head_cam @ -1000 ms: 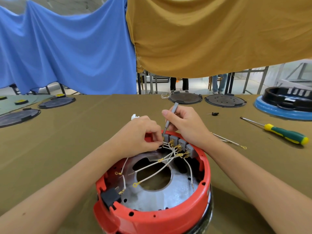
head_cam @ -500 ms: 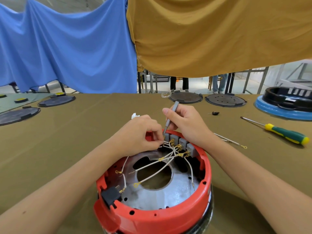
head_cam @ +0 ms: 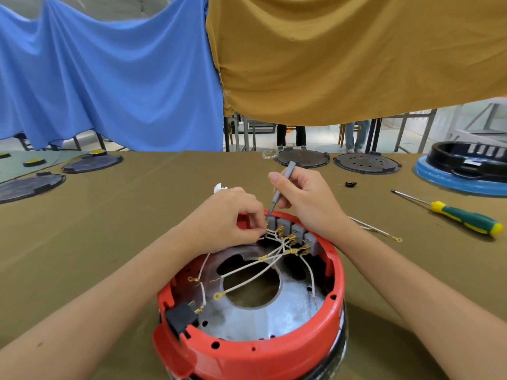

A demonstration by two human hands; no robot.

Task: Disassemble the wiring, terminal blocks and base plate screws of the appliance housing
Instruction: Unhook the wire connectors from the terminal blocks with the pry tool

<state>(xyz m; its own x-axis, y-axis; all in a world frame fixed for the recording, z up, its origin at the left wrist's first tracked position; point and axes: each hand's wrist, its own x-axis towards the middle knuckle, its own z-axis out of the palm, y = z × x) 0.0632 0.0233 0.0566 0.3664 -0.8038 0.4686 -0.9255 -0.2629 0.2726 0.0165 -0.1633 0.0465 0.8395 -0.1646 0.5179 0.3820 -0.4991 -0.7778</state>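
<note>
In the round red plastic appliance housing (head_cam: 255, 349), several white wires (head_cam: 247, 270) are already freed; one is pinched by the left hand (head_cam: 227, 218) at the grey terminal blocks (head_cam: 292, 231), where a slim grey screwdriver (head_cam: 278, 192) is gripped by the right hand (head_cam: 307, 201); blocks and plate screws remain

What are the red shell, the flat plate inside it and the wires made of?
The red shell looks like moulded plastic: smooth, slightly glossy, even in colour. The plate looks like bare metal, silvery with dull patchy reflections. The wires seem covered in a whitish matt sleeve, perhaps woven or rubbery, and end in brass-coloured metal rings.
</note>
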